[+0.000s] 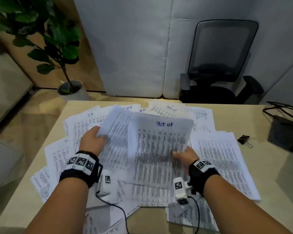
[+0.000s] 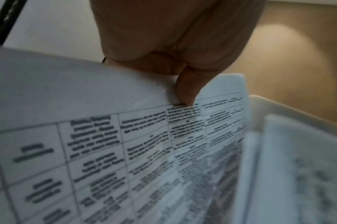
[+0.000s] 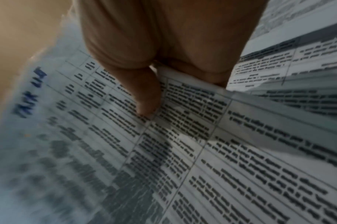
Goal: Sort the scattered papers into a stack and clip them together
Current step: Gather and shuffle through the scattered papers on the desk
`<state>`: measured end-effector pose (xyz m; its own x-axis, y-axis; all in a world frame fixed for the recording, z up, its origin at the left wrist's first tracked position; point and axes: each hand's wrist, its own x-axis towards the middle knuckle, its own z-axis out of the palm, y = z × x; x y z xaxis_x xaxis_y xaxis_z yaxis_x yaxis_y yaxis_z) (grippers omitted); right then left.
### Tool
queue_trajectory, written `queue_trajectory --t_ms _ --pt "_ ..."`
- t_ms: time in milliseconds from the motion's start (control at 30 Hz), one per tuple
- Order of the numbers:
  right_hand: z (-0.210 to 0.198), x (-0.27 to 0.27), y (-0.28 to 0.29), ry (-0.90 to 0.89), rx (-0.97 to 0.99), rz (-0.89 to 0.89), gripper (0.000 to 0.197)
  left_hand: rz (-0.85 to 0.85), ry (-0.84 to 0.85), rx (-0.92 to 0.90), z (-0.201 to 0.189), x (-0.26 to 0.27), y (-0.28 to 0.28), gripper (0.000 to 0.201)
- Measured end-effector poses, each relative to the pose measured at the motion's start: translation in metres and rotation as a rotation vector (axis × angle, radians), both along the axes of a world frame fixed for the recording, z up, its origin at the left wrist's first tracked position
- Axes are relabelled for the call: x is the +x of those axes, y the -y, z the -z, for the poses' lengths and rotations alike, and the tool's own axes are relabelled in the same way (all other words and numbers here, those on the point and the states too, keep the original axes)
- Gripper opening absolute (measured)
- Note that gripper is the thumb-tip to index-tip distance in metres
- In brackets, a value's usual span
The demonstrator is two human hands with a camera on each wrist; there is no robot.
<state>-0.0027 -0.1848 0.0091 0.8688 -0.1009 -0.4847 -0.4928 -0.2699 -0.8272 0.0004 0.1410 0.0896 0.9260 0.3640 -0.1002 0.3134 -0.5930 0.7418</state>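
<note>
Both bare hands, left (image 1: 91, 141) and right (image 1: 184, 157), pinch lifted white printed sheets (image 1: 157, 146) between thumb and fingers (image 3: 146, 98) above scattered papers (image 1: 227, 162) on beige counter (image 1: 269, 183). Gathering step underway. Next: square stack, fetch black binder clip (image 1: 244, 140) at 2 o'clock.

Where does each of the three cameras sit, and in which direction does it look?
Head: worn on the head, looking forward and down at the desk; both forearms, left hand and right hand show.
Left wrist: looks along the left hand at its held sheet; the thumb shows.
Right wrist: looks along the right hand at the TASK LIST sheet.
Shared: the TASK LIST sheet appears in head and right wrist views.
</note>
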Motion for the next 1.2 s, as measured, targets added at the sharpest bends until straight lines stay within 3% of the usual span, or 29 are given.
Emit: queue_trajectory --t_ms 100,167,300,367,467,533,667,767,833,900,1000,1100,1200 --pt "-0.011 0.002 -0.006 -0.011 0.325 0.125 0.021 -0.013 0.034 -0.287 0.003 0.000 0.005 0.024" --pt "-0.021 0.004 -0.009 -0.011 0.416 0.122 0.021 0.009 -0.005 -0.479 0.013 -0.001 0.009 0.026" --pt "-0.021 0.006 -0.007 0.051 0.367 0.141 0.024 0.048 -0.163 -0.658 0.047 -0.001 0.031 0.030" --pt "-0.019 0.006 0.000 0.115 0.200 0.119 0.028 0.037 -0.223 -0.717 0.061 0.002 0.049 0.029" --pt "-0.014 0.007 0.018 0.077 -0.081 0.111 0.021 -0.026 -0.321 -0.687 0.079 0.010 0.071 0.025" --pt "-0.007 0.007 0.032 0.001 -0.183 0.170 0.021 -0.049 -0.358 -0.481 0.092 0.016 0.076 0.033" --pt "0.008 0.002 0.055 -0.094 -0.300 0.199 0.015 0.018 -0.553 0.015 0.100 0.031 0.086 0.063" --pt "0.021 -0.004 0.066 -0.158 -0.328 0.200 0.022 0.105 -0.673 0.215 0.108 0.043 0.093 0.071" --pt "0.024 -0.007 0.067 -0.180 -0.305 0.199 0.020 0.116 -0.688 0.278 0.114 0.048 0.098 0.065" --pt "0.020 -0.008 0.067 -0.184 -0.274 0.191 0.017 0.069 -0.636 0.279 0.116 0.050 0.104 0.047" --pt "0.006 -0.005 0.068 -0.125 -0.197 0.164 0.011 -0.017 -0.417 0.023 0.116 0.048 0.112 0.018" --pt "-0.002 0.008 0.072 -0.052 -0.139 0.171 0.014 -0.057 -0.234 -0.125 0.117 0.046 0.113 0.027" --pt "0.000 0.023 0.076 -0.047 -0.095 0.216 0.039 -0.031 -0.180 -0.042 0.114 0.046 0.109 0.022"
